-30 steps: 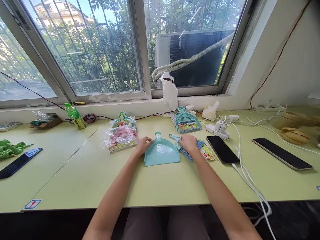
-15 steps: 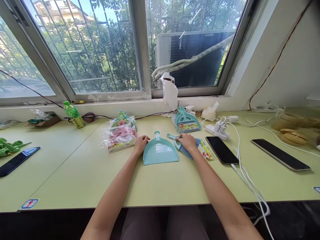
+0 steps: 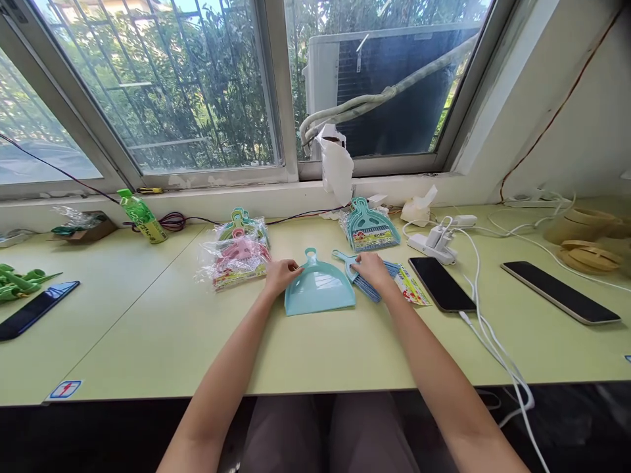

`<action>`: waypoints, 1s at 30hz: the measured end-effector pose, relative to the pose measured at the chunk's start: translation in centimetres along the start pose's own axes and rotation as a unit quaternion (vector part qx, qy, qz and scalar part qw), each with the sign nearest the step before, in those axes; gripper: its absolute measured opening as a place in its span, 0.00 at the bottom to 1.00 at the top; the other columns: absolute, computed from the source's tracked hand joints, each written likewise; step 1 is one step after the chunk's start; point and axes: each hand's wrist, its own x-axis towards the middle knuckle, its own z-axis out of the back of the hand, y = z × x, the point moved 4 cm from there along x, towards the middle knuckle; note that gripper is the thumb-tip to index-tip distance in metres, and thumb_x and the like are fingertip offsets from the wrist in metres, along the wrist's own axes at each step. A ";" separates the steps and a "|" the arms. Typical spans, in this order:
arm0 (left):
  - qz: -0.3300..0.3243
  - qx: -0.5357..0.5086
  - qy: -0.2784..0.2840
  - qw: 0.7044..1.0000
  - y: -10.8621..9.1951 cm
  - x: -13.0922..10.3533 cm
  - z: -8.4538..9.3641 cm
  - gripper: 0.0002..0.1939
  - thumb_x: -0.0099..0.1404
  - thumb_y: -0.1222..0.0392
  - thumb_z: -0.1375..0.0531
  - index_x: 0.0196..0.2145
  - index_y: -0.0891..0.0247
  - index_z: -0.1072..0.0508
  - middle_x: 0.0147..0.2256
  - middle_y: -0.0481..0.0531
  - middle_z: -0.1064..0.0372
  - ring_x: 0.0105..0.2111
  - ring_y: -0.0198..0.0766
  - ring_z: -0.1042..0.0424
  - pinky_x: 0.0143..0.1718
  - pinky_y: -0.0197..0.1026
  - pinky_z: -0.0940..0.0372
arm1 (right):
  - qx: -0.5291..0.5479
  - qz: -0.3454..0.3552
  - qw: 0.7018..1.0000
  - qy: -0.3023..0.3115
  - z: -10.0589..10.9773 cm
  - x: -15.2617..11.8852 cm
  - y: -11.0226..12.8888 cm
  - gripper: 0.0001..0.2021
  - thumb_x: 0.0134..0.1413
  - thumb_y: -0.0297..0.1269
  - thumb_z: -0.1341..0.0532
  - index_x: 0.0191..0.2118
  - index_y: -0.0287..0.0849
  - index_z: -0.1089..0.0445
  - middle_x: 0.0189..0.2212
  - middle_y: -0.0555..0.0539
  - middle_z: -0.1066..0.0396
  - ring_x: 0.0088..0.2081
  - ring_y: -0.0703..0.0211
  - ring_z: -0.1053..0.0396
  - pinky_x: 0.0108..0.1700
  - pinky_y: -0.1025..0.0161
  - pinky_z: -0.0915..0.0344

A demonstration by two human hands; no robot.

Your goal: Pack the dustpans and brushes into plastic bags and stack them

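A light-blue dustpan (image 3: 320, 289) lies flat on the table, its handle loop pointing toward the window. My left hand (image 3: 282, 274) is closed at the dustpan's upper left edge, thumb and fingers pinching the rim. To the right, a small hand brush (image 3: 367, 288) with a light-blue handle and blue bristles lies at a slant. My right hand (image 3: 373, 270) is closed on the brush where handle meets bristles, hiding part of it. A colourful printed card (image 3: 412, 286) lies beside the bristles.
Plastic-wrapped dustpan sets (image 3: 241, 256) sit at the left, another wrapped set (image 3: 371, 226) behind the brush. A phone (image 3: 441, 284) with a white cable (image 3: 486, 335), a power strip (image 3: 434, 246), a second phone (image 3: 559, 292) and a green bottle (image 3: 142, 217) stand around.
The view has tilted down slightly. My left fingers have moved further onto the dustpan's rim. The right hand stays at the brush, and the dustpan lies much as before.
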 end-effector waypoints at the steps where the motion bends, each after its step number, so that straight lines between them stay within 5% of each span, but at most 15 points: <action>1: 0.008 0.016 -0.007 1.000 -0.1 -0.1 0.1 0.16 0.59 0.46 0.42 0.27 0.61 0.24 0.29 0.52 0.25 0.32 0.41 0.29 0.29 0.38 0.44 | 0.001 -0.007 1.000 -0.007 0.2 0.0 -0.2 0.14 0.51 0.36 0.40 0.42 0.36 0.25 0.40 0.36 0.25 0.43 0.51 0.28 0.41 0.65 0.40; 6: 0.051 0.080 -0.030 0.995 0.3 -0.3 0.5 0.16 0.63 0.51 0.47 0.25 0.61 0.27 0.29 0.55 0.27 0.33 0.44 0.30 0.29 0.38 0.46 | 0.053 -0.039 0.995 -0.080 1.7 0.5 -1.3 0.15 0.50 0.42 0.39 0.41 0.39 0.26 0.36 0.41 0.25 0.41 0.52 0.29 0.40 0.64 0.40; 11: 0.037 0.123 -0.009 0.992 -0.5 -0.7 0.1 0.19 0.63 0.54 0.49 0.19 0.62 0.31 0.24 0.56 0.30 0.29 0.44 0.30 0.28 0.39 0.48 | 0.099 0.013 0.985 -0.138 2.8 -0.6 1.2 0.15 0.53 0.46 0.42 0.40 0.42 0.27 0.32 0.46 0.27 0.37 0.56 0.30 0.38 0.64 0.42; 17: -0.065 0.111 0.018 0.991 -3.7 -2.2 -1.4 0.19 0.62 0.56 0.48 0.15 0.61 0.34 0.20 0.53 0.33 0.24 0.40 0.34 0.26 0.39 0.49 | 0.054 0.096 0.993 -0.033 0.3 -2.9 5.7 0.12 0.51 0.46 0.39 0.36 0.45 0.26 0.32 0.47 0.26 0.39 0.56 0.30 0.38 0.65 0.42; 21: -0.132 0.073 0.064 0.986 -5.1 -2.9 -2.2 0.23 0.67 0.53 0.52 0.16 0.61 0.34 0.19 0.51 0.34 0.23 0.37 0.35 0.29 0.39 0.45 | 0.025 0.123 0.992 -0.010 -0.6 -3.4 6.7 0.11 0.53 0.43 0.41 0.38 0.43 0.27 0.37 0.45 0.25 0.42 0.55 0.30 0.41 0.64 0.42; 23: -0.140 0.060 0.033 0.988 -5.2 -3.0 -1.6 0.24 0.69 0.53 0.55 0.20 0.61 0.31 0.22 0.51 0.32 0.26 0.38 0.33 0.32 0.38 0.42 | 0.023 0.122 0.992 -0.008 -0.7 -3.4 6.7 0.11 0.54 0.42 0.41 0.39 0.43 0.27 0.38 0.45 0.25 0.43 0.55 0.30 0.41 0.64 0.42; 27: -0.177 0.091 -0.133 0.971 -4.6 -2.7 0.7 0.14 0.68 0.61 0.53 0.40 0.61 0.28 0.42 0.56 0.29 0.45 0.42 0.32 0.44 0.41 0.38 | 0.044 0.126 0.991 -0.004 -0.8 -3.5 6.8 0.10 0.55 0.41 0.42 0.39 0.42 0.28 0.38 0.46 0.25 0.42 0.56 0.30 0.41 0.65 0.42; 30: -0.245 0.151 -0.144 0.947 -3.8 -2.3 0.6 0.20 0.62 0.72 0.51 0.49 0.60 0.32 0.54 0.56 0.36 0.57 0.44 0.40 0.59 0.48 0.47 | 0.057 0.146 0.988 -0.007 -1.1 -3.8 7.3 0.10 0.55 0.40 0.42 0.39 0.41 0.29 0.38 0.46 0.26 0.42 0.57 0.31 0.41 0.64 0.42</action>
